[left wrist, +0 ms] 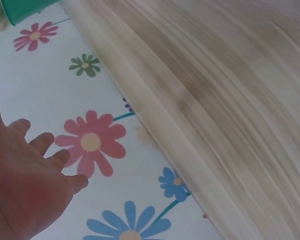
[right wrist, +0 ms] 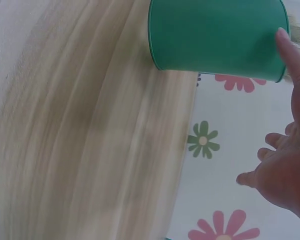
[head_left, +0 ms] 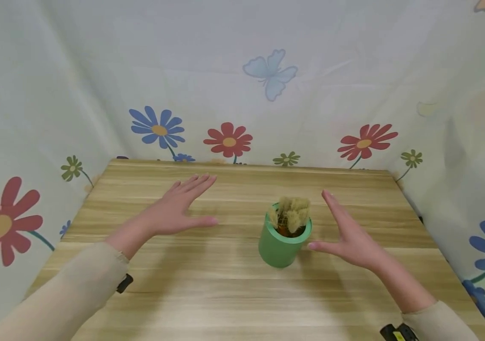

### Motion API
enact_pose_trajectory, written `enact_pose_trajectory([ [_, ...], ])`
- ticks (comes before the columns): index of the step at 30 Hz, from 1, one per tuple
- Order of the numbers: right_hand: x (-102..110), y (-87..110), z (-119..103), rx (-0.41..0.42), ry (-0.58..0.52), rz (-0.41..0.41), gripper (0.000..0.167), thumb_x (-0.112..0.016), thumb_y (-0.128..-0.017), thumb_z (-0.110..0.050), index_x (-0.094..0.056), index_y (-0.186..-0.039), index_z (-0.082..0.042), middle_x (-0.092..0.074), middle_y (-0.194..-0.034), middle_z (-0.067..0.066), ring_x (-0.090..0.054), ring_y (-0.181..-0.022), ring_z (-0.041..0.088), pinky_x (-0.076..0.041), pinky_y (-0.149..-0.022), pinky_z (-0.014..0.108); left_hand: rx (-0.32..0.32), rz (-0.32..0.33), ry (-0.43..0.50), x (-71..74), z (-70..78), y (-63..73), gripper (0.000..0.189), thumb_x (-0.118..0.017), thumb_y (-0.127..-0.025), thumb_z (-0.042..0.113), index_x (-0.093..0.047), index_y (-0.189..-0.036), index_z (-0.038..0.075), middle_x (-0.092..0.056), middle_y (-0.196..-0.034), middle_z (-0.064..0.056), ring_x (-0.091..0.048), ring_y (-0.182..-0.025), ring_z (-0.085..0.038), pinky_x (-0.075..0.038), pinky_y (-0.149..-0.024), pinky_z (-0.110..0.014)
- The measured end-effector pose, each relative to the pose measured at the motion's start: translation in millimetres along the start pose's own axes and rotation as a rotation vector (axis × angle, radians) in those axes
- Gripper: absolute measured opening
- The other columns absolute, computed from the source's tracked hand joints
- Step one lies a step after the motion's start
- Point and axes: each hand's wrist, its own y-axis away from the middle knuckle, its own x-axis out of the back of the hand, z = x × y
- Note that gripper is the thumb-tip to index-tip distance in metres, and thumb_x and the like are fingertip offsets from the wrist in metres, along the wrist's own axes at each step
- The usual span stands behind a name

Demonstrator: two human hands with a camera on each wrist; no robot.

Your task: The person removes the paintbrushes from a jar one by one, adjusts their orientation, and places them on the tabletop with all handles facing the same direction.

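Note:
A green cylindrical pot (head_left: 278,251) stands upright on the wooden table, right of its middle. Beige fluffy tufts (head_left: 295,212) stick out of its top, with something orange-brown low among them. Just right of the pot is my right hand (head_left: 355,241), fingers extended and thumb spread toward the rim. In the right wrist view that thumb overlaps the rim of the pot (right wrist: 215,37); whether it touches, I cannot tell. My left hand (head_left: 172,213) hovers over the table well to the left, fingers straight, thumb apart, holding nothing. The left wrist view catches only a corner of the pot (left wrist: 27,9).
The wood-grain tabletop (head_left: 234,303) runs back to a white cloth (head_left: 208,94) printed with flowers and a butterfly. This cloth also hangs along both sides. Dark devices (head_left: 398,332) are strapped at both wrists.

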Motion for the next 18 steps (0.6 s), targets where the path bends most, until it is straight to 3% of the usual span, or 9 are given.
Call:
enact_pose_trajectory([
  [7,-9,-3.6,3,0.033,-0.122,0.017,0.127,-0.092,-0.087,-0.037,0.001,-0.173,-0.026,-0.014,-0.179,0.011,-0.02,-0.16,0.049,-0.026,-0.118,0.078,-0.077,0.016,0.026,4.5,20.8,-12.5,0.11,-0.072,-0.088,0.075,-0.02,-0.173,0.026,-0.021,-0.178,-0.002,-0.02,-0.164,-0.032,-0.014,-0.13,-0.065],
  [14,-23,-8.3,3,0.078,-0.233,0.019,0.124,-0.092,-0.087,-0.028,-0.004,-0.174,-0.021,-0.017,-0.178,0.01,-0.019,-0.163,0.04,-0.026,-0.124,0.067,-0.099,0.011,0.083,4.9,39.2,-22.5,0.11,-0.079,-0.085,0.07,-0.022,-0.172,0.034,-0.022,-0.178,0.005,-0.023,-0.163,-0.028,-0.026,-0.127,-0.064],
  [18,-33,-9.9,1,0.071,-0.288,0.024,0.123,-0.092,-0.088,-0.024,-0.004,-0.174,-0.02,-0.016,-0.178,0.015,-0.02,-0.162,0.043,-0.027,-0.124,0.065,-0.11,0.021,0.103,4.0,48.0,-26.4,0.11,-0.083,-0.083,0.068,-0.025,-0.171,0.037,-0.026,-0.176,0.007,-0.029,-0.161,-0.026,-0.032,-0.125,-0.063],
])
